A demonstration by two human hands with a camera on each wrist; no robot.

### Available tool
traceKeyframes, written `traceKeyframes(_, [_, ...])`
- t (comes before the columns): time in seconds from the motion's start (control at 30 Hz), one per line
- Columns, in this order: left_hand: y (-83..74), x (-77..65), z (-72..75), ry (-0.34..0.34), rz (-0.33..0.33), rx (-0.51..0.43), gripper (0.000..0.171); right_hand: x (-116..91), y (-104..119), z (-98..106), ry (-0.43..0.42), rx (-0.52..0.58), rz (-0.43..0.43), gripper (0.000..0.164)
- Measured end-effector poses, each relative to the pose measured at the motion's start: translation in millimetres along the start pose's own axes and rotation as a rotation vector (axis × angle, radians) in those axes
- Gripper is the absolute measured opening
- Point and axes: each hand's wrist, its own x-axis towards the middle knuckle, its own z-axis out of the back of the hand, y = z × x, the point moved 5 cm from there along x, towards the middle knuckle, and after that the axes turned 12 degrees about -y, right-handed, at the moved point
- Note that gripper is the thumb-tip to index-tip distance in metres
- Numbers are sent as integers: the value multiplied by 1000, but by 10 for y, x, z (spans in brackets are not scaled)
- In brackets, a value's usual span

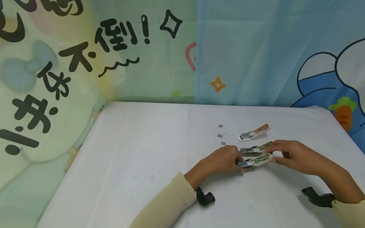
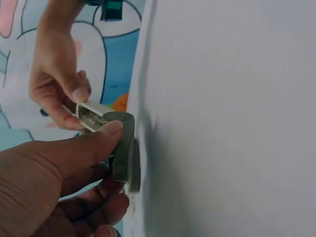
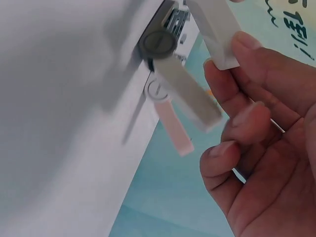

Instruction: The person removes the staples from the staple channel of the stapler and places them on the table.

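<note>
Both hands hold a small stapler (image 1: pixel 258 160), spread wide at its hinge, just over the table. My left hand (image 1: pixel 223 160) pinches its dark green end (image 2: pixel 123 148) between thumb and fingers. My right hand (image 1: pixel 296 156) pinches the pale cover (image 3: pixel 217 34) at the other end with thumb and forefinger; its other fingers curl loosely. Right behind lies a second stapler (image 1: pixel 252 150), folded open, with a dark round hinge (image 3: pixel 158 44) and a cream cover. Farther back, a third stapler (image 1: pixel 253 133), white and pink, also lies folded open.
Three short grey staple strips (image 1: pixel 220 136) lie behind my left hand, with a few loose staples (image 1: pixel 226 134) beside them. A white cloth covers the table (image 1: pixel 137 158). Printed curtains (image 1: pixel 242 57) hang along its back and left side.
</note>
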Motion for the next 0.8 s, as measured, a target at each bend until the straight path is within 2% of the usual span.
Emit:
traceKeyframes(0.2, [-109,58,-136,61,38,13,20,-126,-106,2,-17,-25,-40,33])
traceKeyframes(0.4, [-113,74,-170,77,60,15,17,-200,-153,-42,83,6,-112,30])
traceKeyframes(0.5, [-87,68,-169,63,52,-3,16,-194,-134,-42,132,18,-118,30])
traceKeyframes(0.57, [-75,62,-161,57,35,-8,15,-162,-99,-23,137,3,-104,29])
traceKeyframes(0.67, [-52,39,-128,51,33,-7,24,-88,-1,52,59,-39,-71,27])
traceKeyframes(0.8, [28,-70,29,1,74,14,35,59,182,130,-139,-72,-65,33])
